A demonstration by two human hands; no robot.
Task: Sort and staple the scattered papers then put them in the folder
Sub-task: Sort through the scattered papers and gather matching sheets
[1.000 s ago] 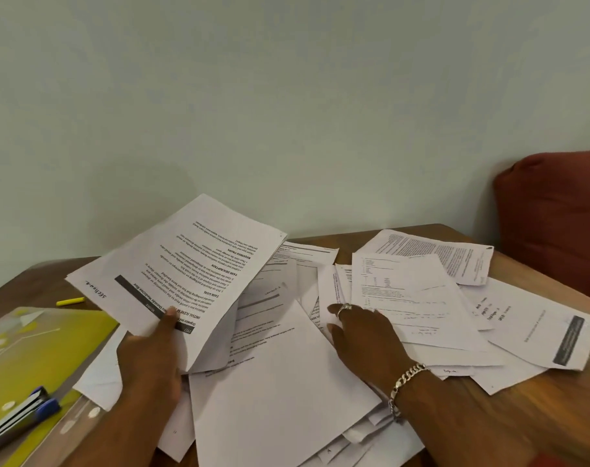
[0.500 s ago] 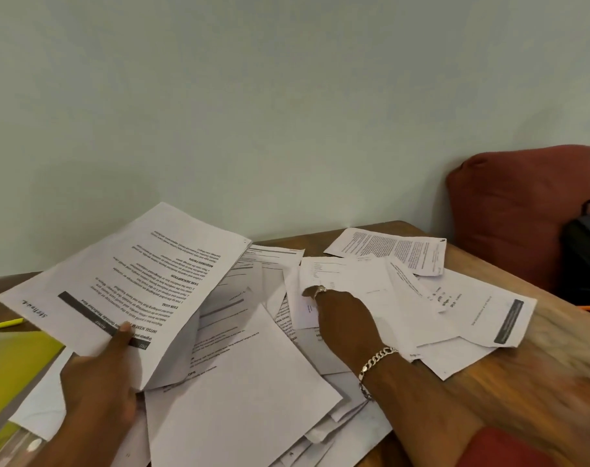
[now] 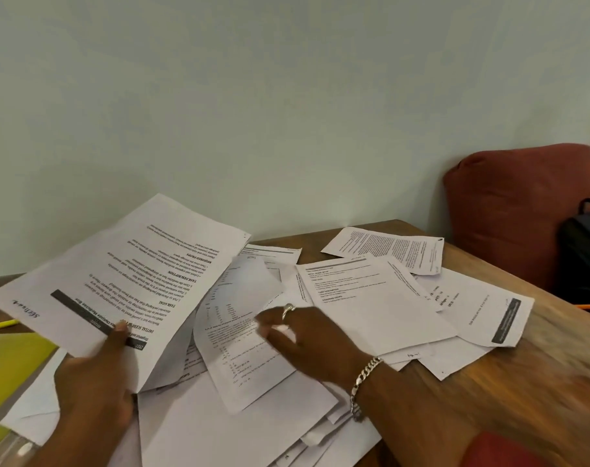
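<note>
Head view: the left hand (image 3: pixel 94 382) grips a printed sheet (image 3: pixel 118 284) at 9 o'clock, thumb on top, raised above the table (image 3: pixel 539 382). The right hand (image 3: pixel 307 342) pinches the edge of another sheet (image 3: pixel 239 348) at the centre. Many scattered papers (image 3: pixel 371 298) lie unsorted from 6 to 2 o'clock. The yellow folder (image 3: pixel 10 369) waits at 8 o'clock. I see no stapler. Sorting seems just started; stapling and filing remain.
</note>
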